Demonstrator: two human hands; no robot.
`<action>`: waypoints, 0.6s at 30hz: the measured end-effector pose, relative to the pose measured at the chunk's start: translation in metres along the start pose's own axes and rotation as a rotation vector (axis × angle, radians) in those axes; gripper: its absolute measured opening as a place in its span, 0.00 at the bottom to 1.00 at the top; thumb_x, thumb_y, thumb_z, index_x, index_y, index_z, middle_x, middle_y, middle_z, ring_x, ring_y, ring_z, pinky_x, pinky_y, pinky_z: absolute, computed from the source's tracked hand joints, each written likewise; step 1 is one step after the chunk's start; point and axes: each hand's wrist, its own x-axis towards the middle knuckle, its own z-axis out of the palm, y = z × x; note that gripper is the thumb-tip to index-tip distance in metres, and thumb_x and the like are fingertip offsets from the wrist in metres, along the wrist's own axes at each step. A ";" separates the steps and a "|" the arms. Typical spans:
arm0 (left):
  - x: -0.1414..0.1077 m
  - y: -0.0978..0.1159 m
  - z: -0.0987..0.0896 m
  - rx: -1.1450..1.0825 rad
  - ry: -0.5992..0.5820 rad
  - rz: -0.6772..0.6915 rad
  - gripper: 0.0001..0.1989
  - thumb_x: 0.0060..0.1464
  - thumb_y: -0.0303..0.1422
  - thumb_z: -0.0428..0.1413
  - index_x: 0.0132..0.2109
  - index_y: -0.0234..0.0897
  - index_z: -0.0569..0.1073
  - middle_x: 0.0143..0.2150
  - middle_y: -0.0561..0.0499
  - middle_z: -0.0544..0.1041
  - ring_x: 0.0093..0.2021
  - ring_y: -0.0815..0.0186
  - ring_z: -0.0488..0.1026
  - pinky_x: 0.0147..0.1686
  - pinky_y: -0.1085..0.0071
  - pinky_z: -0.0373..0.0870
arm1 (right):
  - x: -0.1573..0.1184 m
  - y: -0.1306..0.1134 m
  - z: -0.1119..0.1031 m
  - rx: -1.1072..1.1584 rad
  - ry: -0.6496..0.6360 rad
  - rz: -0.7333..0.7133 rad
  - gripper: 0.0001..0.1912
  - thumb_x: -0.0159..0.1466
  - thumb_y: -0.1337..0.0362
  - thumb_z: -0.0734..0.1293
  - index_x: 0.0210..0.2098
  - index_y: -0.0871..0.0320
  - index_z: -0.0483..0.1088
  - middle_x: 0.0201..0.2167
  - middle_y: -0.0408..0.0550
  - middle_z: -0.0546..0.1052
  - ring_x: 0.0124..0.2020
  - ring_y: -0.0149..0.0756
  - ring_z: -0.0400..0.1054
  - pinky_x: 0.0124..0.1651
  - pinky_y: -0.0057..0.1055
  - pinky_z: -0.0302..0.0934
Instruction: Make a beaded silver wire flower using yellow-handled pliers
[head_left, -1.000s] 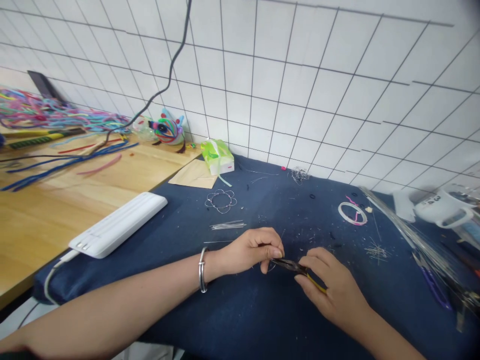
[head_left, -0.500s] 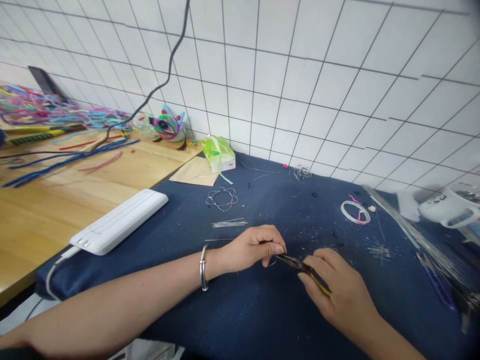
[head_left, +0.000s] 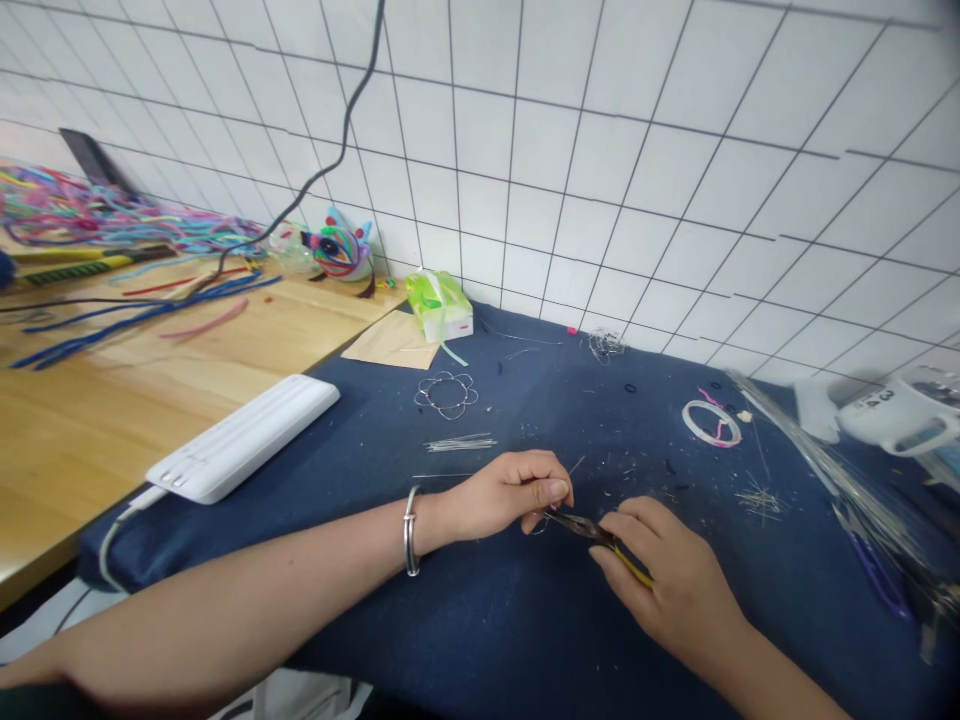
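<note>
Left hand: pinching wire, looped beneath its fingertips
Right hand: closed around pliers, tips near the pinch
Pink speck: newly visible by the tips; wirework seems ongoing

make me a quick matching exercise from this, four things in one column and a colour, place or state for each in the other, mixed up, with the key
1. pliers
2. bracelet
3. tissue pack
4. power bank

A. green and white, near the wall
B. joined to a white cable
C. held in the right hand
D. silver-coloured

Pairs: 1-C, 2-D, 3-A, 4-B
</note>
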 end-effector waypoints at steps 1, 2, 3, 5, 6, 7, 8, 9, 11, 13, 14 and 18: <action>0.000 0.000 0.000 0.005 0.004 0.000 0.14 0.56 0.39 0.47 0.34 0.31 0.69 0.28 0.53 0.64 0.20 0.77 0.61 0.22 0.78 0.59 | 0.000 0.000 0.000 0.005 -0.004 -0.002 0.08 0.61 0.62 0.58 0.35 0.57 0.68 0.32 0.48 0.68 0.33 0.32 0.64 0.36 0.30 0.61; 0.000 0.000 0.000 0.014 0.011 0.005 0.15 0.56 0.39 0.47 0.34 0.30 0.69 0.29 0.53 0.64 0.21 0.77 0.61 0.22 0.78 0.59 | 0.000 0.001 0.000 0.010 -0.008 0.000 0.08 0.60 0.63 0.59 0.36 0.57 0.67 0.32 0.48 0.68 0.33 0.32 0.64 0.36 0.30 0.61; 0.000 0.001 0.000 0.027 0.021 0.011 0.15 0.56 0.39 0.47 0.34 0.30 0.69 0.29 0.52 0.65 0.21 0.77 0.61 0.23 0.77 0.59 | 0.000 0.001 0.000 0.015 -0.013 0.005 0.08 0.60 0.63 0.59 0.36 0.57 0.67 0.32 0.48 0.68 0.33 0.32 0.64 0.36 0.30 0.61; -0.001 0.001 0.001 0.061 0.044 0.023 0.15 0.56 0.39 0.47 0.33 0.30 0.69 0.31 0.52 0.65 0.22 0.77 0.61 0.23 0.77 0.59 | -0.001 0.002 0.000 0.028 -0.018 0.016 0.08 0.60 0.63 0.59 0.37 0.56 0.67 0.33 0.48 0.67 0.34 0.33 0.64 0.37 0.31 0.61; 0.000 0.001 0.001 0.077 0.052 0.026 0.15 0.56 0.39 0.47 0.33 0.30 0.69 0.31 0.51 0.64 0.23 0.77 0.61 0.23 0.77 0.59 | -0.001 0.003 0.001 0.033 -0.018 0.018 0.08 0.60 0.63 0.59 0.37 0.56 0.67 0.33 0.48 0.67 0.34 0.33 0.63 0.37 0.31 0.60; -0.001 0.000 0.001 0.091 0.054 0.028 0.14 0.57 0.39 0.47 0.33 0.30 0.69 0.31 0.52 0.64 0.22 0.77 0.61 0.23 0.77 0.59 | -0.001 0.003 0.001 0.038 -0.016 0.018 0.08 0.60 0.63 0.59 0.37 0.56 0.67 0.33 0.48 0.67 0.34 0.33 0.63 0.37 0.31 0.60; -0.001 0.000 0.001 0.101 0.053 0.031 0.14 0.57 0.38 0.46 0.34 0.30 0.68 0.31 0.52 0.64 0.22 0.77 0.60 0.22 0.78 0.59 | -0.001 0.004 0.001 0.040 -0.013 0.018 0.08 0.60 0.63 0.59 0.37 0.56 0.67 0.33 0.48 0.67 0.34 0.33 0.64 0.37 0.31 0.60; -0.001 0.000 0.002 0.110 0.051 0.038 0.14 0.57 0.38 0.46 0.34 0.31 0.68 0.30 0.52 0.63 0.22 0.77 0.59 0.22 0.78 0.58 | -0.001 0.004 0.001 0.043 -0.011 0.018 0.08 0.60 0.63 0.59 0.36 0.56 0.67 0.33 0.48 0.67 0.33 0.33 0.64 0.36 0.31 0.61; -0.001 0.000 0.002 0.136 0.053 0.058 0.14 0.57 0.38 0.45 0.34 0.31 0.68 0.28 0.53 0.62 0.22 0.77 0.58 0.22 0.78 0.57 | 0.000 0.003 0.001 0.060 -0.006 0.015 0.07 0.60 0.63 0.59 0.36 0.56 0.67 0.32 0.48 0.68 0.33 0.32 0.64 0.36 0.30 0.61; -0.002 0.001 0.002 0.167 0.056 0.076 0.14 0.58 0.38 0.45 0.34 0.31 0.68 0.27 0.54 0.62 0.22 0.77 0.58 0.23 0.78 0.57 | 0.000 0.003 0.001 0.100 -0.005 0.018 0.07 0.60 0.63 0.59 0.36 0.56 0.67 0.32 0.47 0.68 0.33 0.32 0.64 0.36 0.29 0.61; -0.002 0.001 0.002 0.178 0.055 0.078 0.14 0.58 0.38 0.45 0.34 0.31 0.68 0.27 0.54 0.62 0.22 0.76 0.58 0.23 0.78 0.58 | 0.001 0.003 0.001 0.126 -0.009 0.021 0.07 0.60 0.63 0.59 0.36 0.56 0.66 0.32 0.47 0.68 0.33 0.32 0.64 0.36 0.29 0.61; -0.002 0.001 0.002 0.163 0.053 0.065 0.13 0.57 0.37 0.45 0.35 0.32 0.68 0.27 0.54 0.62 0.23 0.76 0.58 0.23 0.77 0.57 | 0.001 0.003 0.002 0.236 -0.052 0.058 0.06 0.60 0.63 0.59 0.36 0.55 0.65 0.32 0.46 0.67 0.32 0.31 0.64 0.35 0.29 0.62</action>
